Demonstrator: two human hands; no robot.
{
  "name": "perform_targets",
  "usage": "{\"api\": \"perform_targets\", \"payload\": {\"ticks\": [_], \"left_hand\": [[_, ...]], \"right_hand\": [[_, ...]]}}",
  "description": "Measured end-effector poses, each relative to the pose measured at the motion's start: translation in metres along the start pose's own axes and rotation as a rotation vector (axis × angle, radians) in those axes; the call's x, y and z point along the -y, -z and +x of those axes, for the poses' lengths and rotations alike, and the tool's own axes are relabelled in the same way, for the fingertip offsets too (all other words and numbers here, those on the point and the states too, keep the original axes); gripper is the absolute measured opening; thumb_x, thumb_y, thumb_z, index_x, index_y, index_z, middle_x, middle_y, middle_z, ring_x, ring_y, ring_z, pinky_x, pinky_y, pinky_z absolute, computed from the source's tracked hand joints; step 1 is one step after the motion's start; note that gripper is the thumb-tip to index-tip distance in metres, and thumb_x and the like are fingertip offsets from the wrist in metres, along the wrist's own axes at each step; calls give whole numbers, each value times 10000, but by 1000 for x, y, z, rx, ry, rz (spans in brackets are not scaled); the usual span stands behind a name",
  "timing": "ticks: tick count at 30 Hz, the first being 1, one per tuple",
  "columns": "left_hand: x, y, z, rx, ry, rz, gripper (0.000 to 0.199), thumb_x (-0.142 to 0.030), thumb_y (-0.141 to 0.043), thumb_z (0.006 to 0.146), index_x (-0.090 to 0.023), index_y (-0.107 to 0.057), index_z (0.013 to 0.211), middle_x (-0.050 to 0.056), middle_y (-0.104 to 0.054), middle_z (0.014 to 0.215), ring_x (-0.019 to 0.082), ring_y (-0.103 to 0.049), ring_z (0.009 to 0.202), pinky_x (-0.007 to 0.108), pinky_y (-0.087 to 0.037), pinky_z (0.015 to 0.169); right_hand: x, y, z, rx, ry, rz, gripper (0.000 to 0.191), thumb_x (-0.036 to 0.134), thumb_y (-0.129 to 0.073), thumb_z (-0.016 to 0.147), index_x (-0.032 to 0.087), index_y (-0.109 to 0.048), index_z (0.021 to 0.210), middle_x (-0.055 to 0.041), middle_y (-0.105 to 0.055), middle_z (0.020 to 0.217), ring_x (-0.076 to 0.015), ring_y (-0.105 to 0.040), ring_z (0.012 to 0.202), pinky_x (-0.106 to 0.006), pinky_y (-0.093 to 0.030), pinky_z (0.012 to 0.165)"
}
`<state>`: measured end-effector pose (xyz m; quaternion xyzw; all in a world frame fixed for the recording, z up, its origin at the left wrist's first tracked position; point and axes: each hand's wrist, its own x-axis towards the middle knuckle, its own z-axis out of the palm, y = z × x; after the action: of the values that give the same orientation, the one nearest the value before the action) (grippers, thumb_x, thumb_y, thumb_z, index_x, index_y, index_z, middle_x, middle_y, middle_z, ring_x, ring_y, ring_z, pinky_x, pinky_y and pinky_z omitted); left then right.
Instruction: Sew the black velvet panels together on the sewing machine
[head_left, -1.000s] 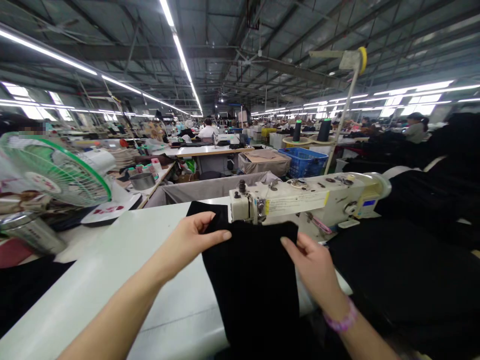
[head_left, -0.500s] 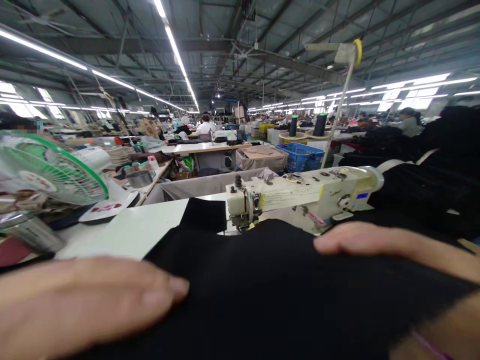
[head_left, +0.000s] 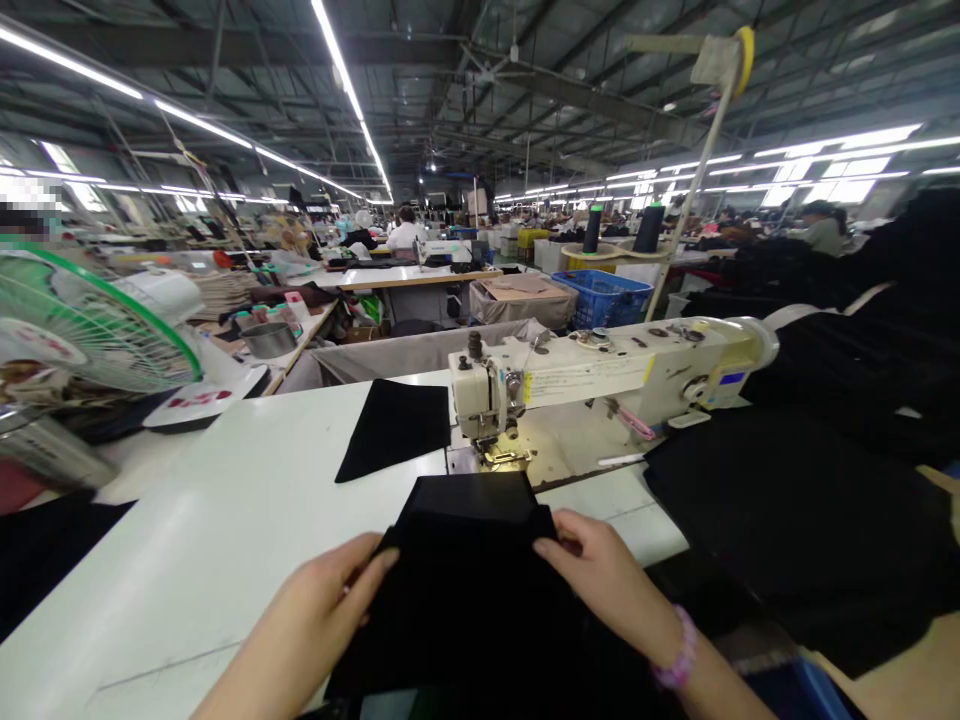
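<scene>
A piece of black fabric (head_left: 472,590) is stretched between my two hands at the front edge of the white table. My left hand (head_left: 330,590) pinches its left edge, thumb on top. Its right edge is pinched by my right hand (head_left: 600,560), which has a pink bracelet on the wrist. The far end of the fabric lies just in front of the needle area of a cream sewing machine (head_left: 585,375). Left of the machine head, a separate black fabric piece (head_left: 397,425) rests flat on the table.
More black fabric (head_left: 810,500) is piled on the right. A green-rimmed fan (head_left: 97,320) and a metal flask (head_left: 52,450) stand at the left. Behind the machine are a blue basket (head_left: 604,297), thread cones (head_left: 646,230) and a thread stand pole (head_left: 694,190).
Both hands and the fabric have moved down and away from my face. The fabric no longer covers the machine's needle area, and the separate black piece shows fully.
</scene>
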<state>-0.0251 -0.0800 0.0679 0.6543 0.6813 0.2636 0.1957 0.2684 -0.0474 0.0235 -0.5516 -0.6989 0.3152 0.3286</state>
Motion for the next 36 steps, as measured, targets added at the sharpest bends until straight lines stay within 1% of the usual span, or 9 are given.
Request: {"api": "perform_targets", "payload": {"ticks": [5,10,12,17,23,27,29,33,36], "left_hand": [[2,-28,83,30,-28,330,193,-327,-485,885,-225,-551,735,78,-658,836,254,-631,769,331,-423,687],[11,-50,113,46,-55,247,134,-133,-587,741,-223,-497,698,76,-607,789,262,-610,766,352,-446,714],[13,-53,110,49,-88,178,179,-83,-547,719,-234,-463,674,40,-570,703,245,-592,710,351,-455,698],[8,-56,77,-105,-191,-44,101,-217,-412,880,-235,-507,852,60,-596,887,223,-608,859,357,-512,800],[-2,-39,38,-202,-128,-612,133,-291,-613,790,-219,-681,878,106,-640,1233,255,-587,1191,388,-455,1025],[-8,-30,26,-236,-46,-773,126,-285,-683,747,-211,-725,840,94,-678,1171,250,-616,1155,368,-446,1042],[-11,-30,23,-272,-19,-820,137,-280,-720,711,-209,-735,827,75,-695,1082,239,-645,1082,343,-470,1007],[-18,-31,17,-354,94,-871,201,-340,-786,684,-203,-745,825,46,-716,929,208,-668,907,298,-517,877],[-24,-28,11,-389,131,-852,225,-414,-782,710,-196,-751,758,43,-729,864,195,-656,834,274,-514,805]], "right_hand": [[-18,-30,54,-215,45,-120,99,212,-609,815,220,-587,718,-79,-630,920,-271,-590,929,-397,-472,879],[-30,-42,69,-265,24,-64,40,191,-644,757,230,-635,754,-98,-644,956,-306,-576,982,-468,-453,959],[-33,-42,69,-278,22,-3,36,204,-659,744,235,-641,745,-98,-659,991,-307,-576,1027,-476,-436,1004],[-34,-39,66,-287,-14,259,190,399,-701,755,214,-659,757,-135,-647,1257,-326,-527,1259,-486,-349,1124],[-19,-29,55,-50,-90,627,461,556,-697,791,139,-727,984,-121,-771,923,-306,-725,903,-451,-559,843],[-13,-26,50,74,-138,795,464,517,-783,748,137,-762,1014,-109,-779,964,-293,-713,939,-453,-508,957],[-10,-26,49,31,-126,785,453,507,-780,755,155,-771,1039,-107,-775,1022,-296,-699,996,-458,-490,997],[-3,-25,38,-276,-36,642,398,483,-808,700,189,-796,969,-96,-759,1113,-304,-670,1076,-446,-483,1036],[-1,-18,25,-349,-49,571,376,476,-806,691,195,-807,941,-91,-758,1122,-314,-671,1084,-427,-493,1038]]}}
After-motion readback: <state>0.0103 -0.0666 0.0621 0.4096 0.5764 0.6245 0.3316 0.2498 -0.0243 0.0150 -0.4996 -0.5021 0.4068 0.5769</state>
